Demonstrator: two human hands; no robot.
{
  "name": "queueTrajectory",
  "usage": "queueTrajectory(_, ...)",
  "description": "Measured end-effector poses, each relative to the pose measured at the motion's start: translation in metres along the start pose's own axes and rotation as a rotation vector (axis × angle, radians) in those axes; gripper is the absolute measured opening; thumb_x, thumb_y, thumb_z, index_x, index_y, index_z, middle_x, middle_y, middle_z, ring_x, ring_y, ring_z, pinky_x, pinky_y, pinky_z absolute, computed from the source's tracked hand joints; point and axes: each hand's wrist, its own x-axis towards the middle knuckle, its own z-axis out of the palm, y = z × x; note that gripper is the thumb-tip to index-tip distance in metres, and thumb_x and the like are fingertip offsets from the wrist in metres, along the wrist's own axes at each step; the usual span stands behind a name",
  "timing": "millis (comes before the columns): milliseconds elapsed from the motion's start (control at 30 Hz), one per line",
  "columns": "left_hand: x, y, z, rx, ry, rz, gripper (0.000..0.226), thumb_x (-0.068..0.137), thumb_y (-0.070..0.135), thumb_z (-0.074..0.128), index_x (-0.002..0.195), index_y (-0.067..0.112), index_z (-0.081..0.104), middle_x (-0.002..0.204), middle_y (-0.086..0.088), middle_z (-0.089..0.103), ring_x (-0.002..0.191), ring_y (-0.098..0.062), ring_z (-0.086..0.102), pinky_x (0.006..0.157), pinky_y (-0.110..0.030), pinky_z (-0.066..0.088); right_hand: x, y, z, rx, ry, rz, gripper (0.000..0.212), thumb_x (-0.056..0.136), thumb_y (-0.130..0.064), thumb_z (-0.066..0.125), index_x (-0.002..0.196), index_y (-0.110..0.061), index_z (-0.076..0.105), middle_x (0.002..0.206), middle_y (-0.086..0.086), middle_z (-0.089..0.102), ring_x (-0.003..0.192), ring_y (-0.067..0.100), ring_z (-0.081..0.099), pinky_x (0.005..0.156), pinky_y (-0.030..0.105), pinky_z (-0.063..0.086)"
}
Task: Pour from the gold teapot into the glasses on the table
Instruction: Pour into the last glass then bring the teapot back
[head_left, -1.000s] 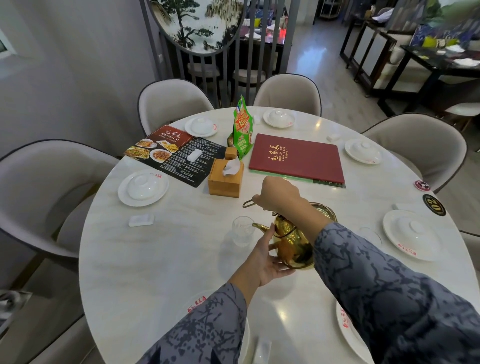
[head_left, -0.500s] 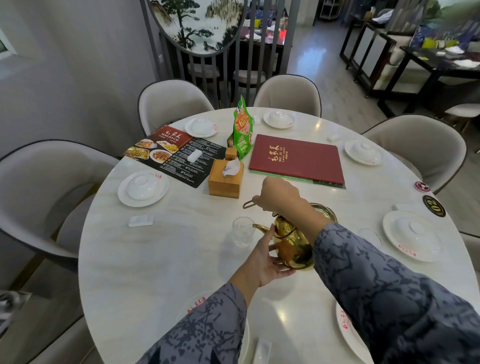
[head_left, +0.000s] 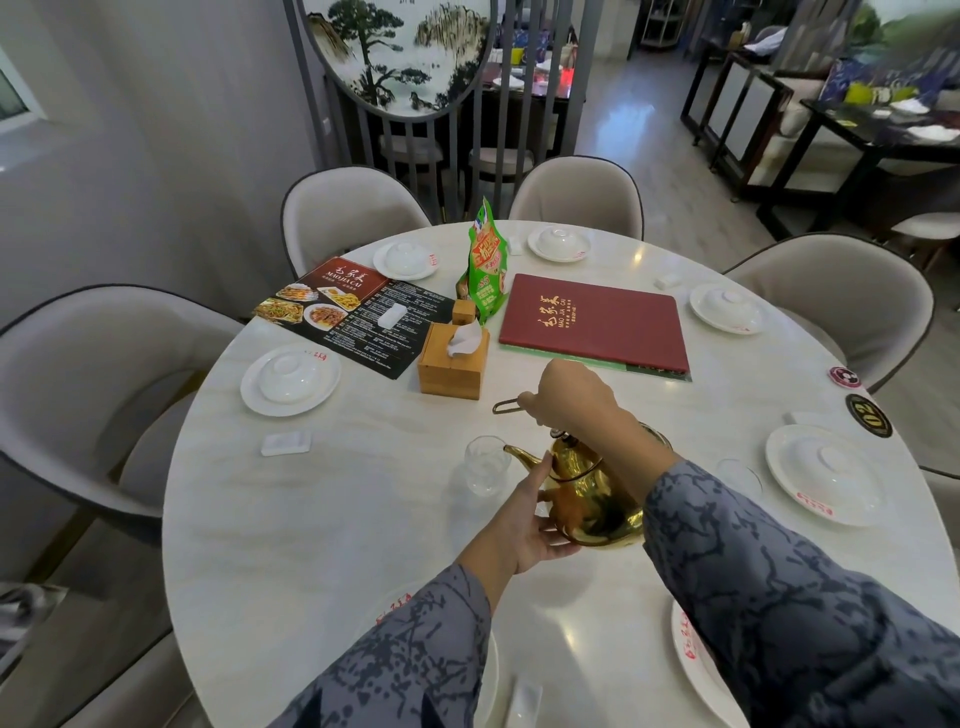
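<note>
The teapot (head_left: 592, 499) is held above the table (head_left: 322, 519), a little toward the near edge from its middle, tipped so the spout hangs over the rim of a glass (head_left: 485, 464) just to its left. The right hand (head_left: 569, 395) is closed around the wire handle from above, with the handle's end poking out past the fingers. The left hand (head_left: 530, 525) is spread open and cupped against the pot's near side and underside, steadying it rather than gripping. The glass stands clear of the tissue box (head_left: 453, 361), which lies toward the far edge. A second glass (head_left: 737, 475) stands to the right, mostly hidden behind the right forearm and close to a plate (head_left: 826, 475) near the right edge

I judge the pour into the left glass to be under way; no stream can be made out. To do it well, keep the spout tip just over the glass mouth and not touching it, and tilt with the right wrist slowly. Let the left palm take the weight so the pot doesn't swing on its handle. Watch the level and ease the pot upright before the glass brims. Then carry the pot across to the second glass without dripping on the menu (head_left: 595, 322)
</note>
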Motion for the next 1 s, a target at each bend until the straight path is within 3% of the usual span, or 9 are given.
queueTrajectory(233,-0.006,0.000,0.007,0.065,0.050,0.041,0.067,0.077,0.065,0.066,0.125,0.022,0.046,0.130,-0.015,0.052,0.120,-0.036,0.052,0.099,-0.047,0.051,-0.004,0.024,0.001,0.164,0.063,0.012,0.045,0.091,-0.037,0.058,0.082,0.004,0.075,0.071,0.015,0.074,0.052,0.021,0.055,0.056,0.029,0.047)
queueTrajectory(367,-0.006,0.004,0.012,0.113,0.088,0.050,0.064,0.079,0.064,0.065,0.124,0.022,0.047,0.128,-0.014,0.053,0.121,-0.035,0.051,0.103,-0.048,0.049,-0.011,0.034,-0.009,0.214,0.100,0.011,0.047,0.091,-0.038,0.060,0.075,0.002,0.077,0.048,0.004,0.060,0.041,0.015,0.046,0.048,0.024,0.040)
queueTrajectory(500,-0.004,0.010,0.018,0.160,0.136,0.088,0.064,0.078,0.063,0.067,0.123,0.022,0.047,0.122,-0.012,0.055,0.116,-0.034,0.052,0.101,-0.049,0.050,-0.015,0.044,-0.022,0.287,0.128,-0.025,0.050,0.091,-0.039,0.062,0.075,0.007,0.075,0.049,0.009,0.058,0.044,0.019,0.045,0.050,0.027,0.038)
queueTrajectory(567,-0.005,0.013,0.024,0.195,0.168,0.110,0.068,0.077,0.064,0.068,0.126,0.022,0.047,0.122,-0.010,0.055,0.115,-0.033,0.052,0.100,-0.049,0.050,-0.016,0.050,-0.028,0.316,0.134,-0.038,0.055,0.091,-0.040,0.063,0.063,0.007,0.067,0.048,0.016,0.052,0.043,0.019,0.038,0.050,0.028,0.033)
queueTrajectory(633,-0.007,0.018,0.029,0.231,0.210,0.130,0.075,0.074,0.067,0.068,0.130,0.022,0.046,0.126,-0.009,0.056,0.116,-0.032,0.053,0.096,-0.047,0.052,-0.018,0.055,-0.036,0.338,0.134,-0.046,0.056,0.092,-0.039,0.063,0.048,-0.008,0.047,0.042,0.005,0.035,0.037,0.016,0.026,0.047,0.026,0.026)
queueTrajectory(700,-0.007,0.025,0.032,0.257,0.240,0.158,0.081,0.072,0.068,0.069,0.132,0.021,0.042,0.132,-0.010,0.054,0.119,-0.032,0.052,0.093,-0.046,0.053,-0.020,0.060,-0.044,0.412,0.125,-0.039,0.056,0.091,-0.038,0.063,0.047,-0.015,0.038,0.045,0.000,0.031,0.037,0.014,0.022,0.048,0.026,0.025)
queueTrajectory(867,-0.006,0.050,0.040,0.312,0.264,0.260,0.093,0.067,0.067,0.073,0.135,0.015,0.037,0.134,-0.010,0.054,0.120,-0.031,0.053,0.082,-0.044,0.052,-0.020,0.074,-0.064,0.643,0.085,0.007,0.056,0.090,-0.044,0.066,0.046,-0.016,0.043,0.046,-0.003,0.037,0.041,0.013,0.031,0.063,0.029,0.040)
queueTrajectory(1000,0.004,0.077,0.049,0.352,0.280,0.294,0.117,0.043,0.075,0.076,0.138,0.016,0.040,0.134,-0.010,0.056,0.117,-0.031,0.054,0.074,-0.042,0.051,-0.008,0.083,-0.074,0.739,0.083,-0.003,0.051,0.085,-0.052,0.068,0.052,-0.016,0.052,0.054,-0.002,0.046,0.050,0.014,0.040,0.063,0.030,0.040)
